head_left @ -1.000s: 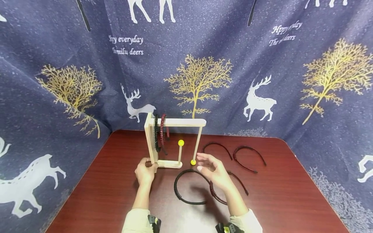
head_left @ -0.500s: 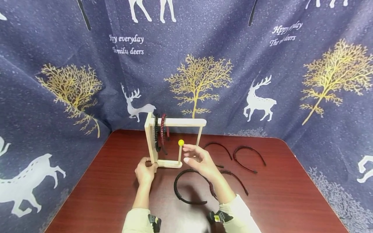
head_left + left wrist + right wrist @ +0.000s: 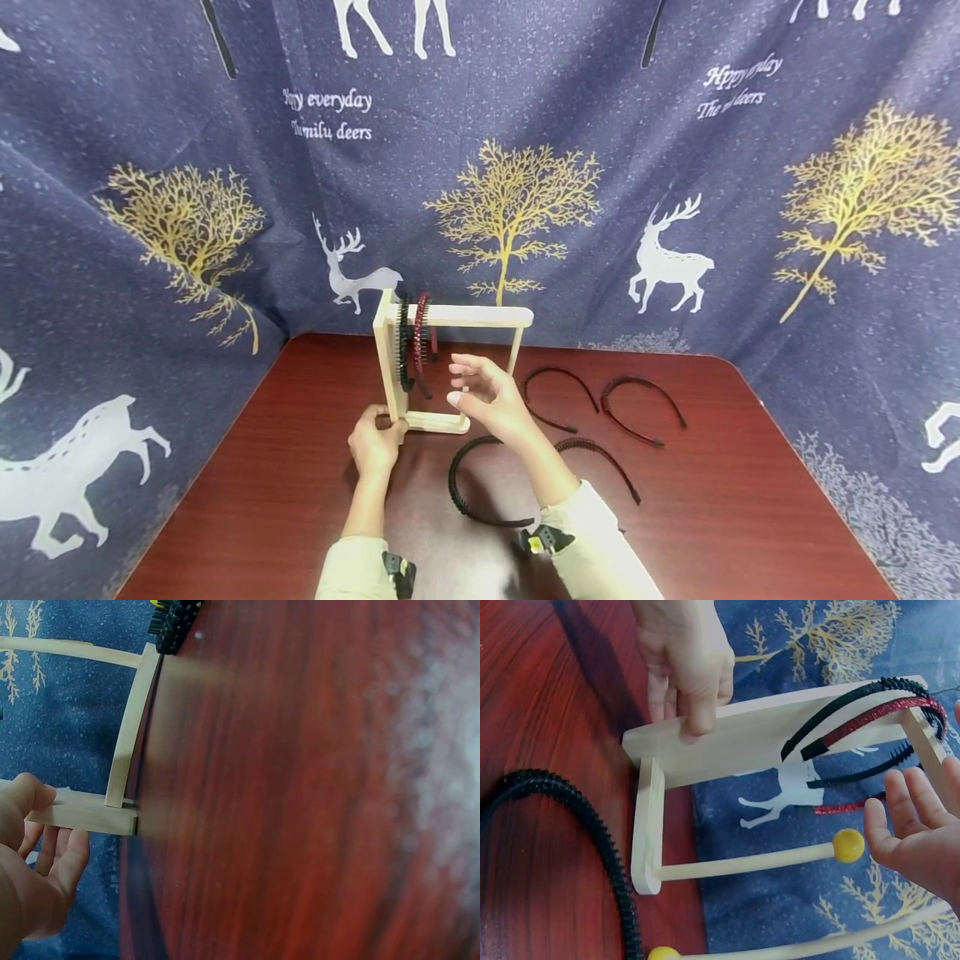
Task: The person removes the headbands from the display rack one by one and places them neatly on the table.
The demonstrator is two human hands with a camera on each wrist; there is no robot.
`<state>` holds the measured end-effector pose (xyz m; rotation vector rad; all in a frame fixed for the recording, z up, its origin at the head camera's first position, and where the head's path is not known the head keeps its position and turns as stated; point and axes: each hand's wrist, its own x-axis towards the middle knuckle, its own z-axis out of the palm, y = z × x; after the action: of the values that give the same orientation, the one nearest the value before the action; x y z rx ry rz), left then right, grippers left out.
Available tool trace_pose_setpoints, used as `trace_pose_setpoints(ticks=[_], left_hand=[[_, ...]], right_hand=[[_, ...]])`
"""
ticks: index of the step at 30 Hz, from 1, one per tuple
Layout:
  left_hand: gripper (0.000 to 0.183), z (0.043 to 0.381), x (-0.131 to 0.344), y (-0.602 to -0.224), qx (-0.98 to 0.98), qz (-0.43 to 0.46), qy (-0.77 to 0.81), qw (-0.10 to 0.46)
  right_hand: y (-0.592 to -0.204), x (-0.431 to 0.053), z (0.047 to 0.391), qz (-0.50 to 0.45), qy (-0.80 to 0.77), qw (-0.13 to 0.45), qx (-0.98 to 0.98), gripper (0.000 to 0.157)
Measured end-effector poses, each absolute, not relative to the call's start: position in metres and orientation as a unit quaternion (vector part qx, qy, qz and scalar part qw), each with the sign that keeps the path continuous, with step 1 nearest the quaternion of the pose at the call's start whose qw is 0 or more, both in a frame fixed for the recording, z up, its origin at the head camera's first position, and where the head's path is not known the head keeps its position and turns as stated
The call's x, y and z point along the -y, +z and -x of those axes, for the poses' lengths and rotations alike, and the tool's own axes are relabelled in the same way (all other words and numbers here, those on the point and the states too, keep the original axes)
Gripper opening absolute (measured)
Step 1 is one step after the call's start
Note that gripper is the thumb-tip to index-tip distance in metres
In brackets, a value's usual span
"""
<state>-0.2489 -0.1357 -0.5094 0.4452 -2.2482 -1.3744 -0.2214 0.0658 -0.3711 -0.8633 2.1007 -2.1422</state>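
Observation:
A pale wooden stand [image 3: 480,316] is upright on the table, with two pegs ending in yellow balls, one ball [image 3: 848,845] clear in the right wrist view. My left hand [image 3: 372,447] grips the foot of its upright board [image 3: 90,817], thumb on one face and fingers on the other. On the top arm, close to the board, hang a black toothed headband [image 3: 402,350] and a red one [image 3: 419,342]. My right hand [image 3: 491,404] holds nothing, its fingers loosely bent, just right of the red headband. In the head view it hides the short peg's ball.
Several headbands lie on the brown table [image 3: 255,500]: a black one [image 3: 454,487] below my right hand, a dark one [image 3: 611,460] partly behind my forearm, a thin one [image 3: 573,377], and a dark red one [image 3: 663,396] farther right. A printed blue cloth [image 3: 480,100] hangs behind.
My right hand has moved left and slightly up, from right of the long peg toward the hanging headbands, passing in front of the short peg. My left hand keeps its grip on the stand.

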Motion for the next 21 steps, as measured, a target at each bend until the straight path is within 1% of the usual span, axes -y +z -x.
trace_pose_setpoints(ticks=[8,14,21], left_hand=[[0.023,0.247,0.136,-0.506,0.823,-0.163,-0.495,0.227],[0.024,0.247,0.135,-0.505,0.823,-0.163,-0.494,0.227],[0.024,0.246,0.136,-0.504,0.821,-0.162,-0.500,0.223]], right_hand=[[-0.371,-0.055,0.230,0.283,-0.689,0.021,-0.667,0.052],[-0.373,-0.045,0.233,0.280,-0.698,0.025,-0.659,0.051],[-0.379,-0.033,0.236,0.297,-0.695,0.012,-0.655,0.048]])
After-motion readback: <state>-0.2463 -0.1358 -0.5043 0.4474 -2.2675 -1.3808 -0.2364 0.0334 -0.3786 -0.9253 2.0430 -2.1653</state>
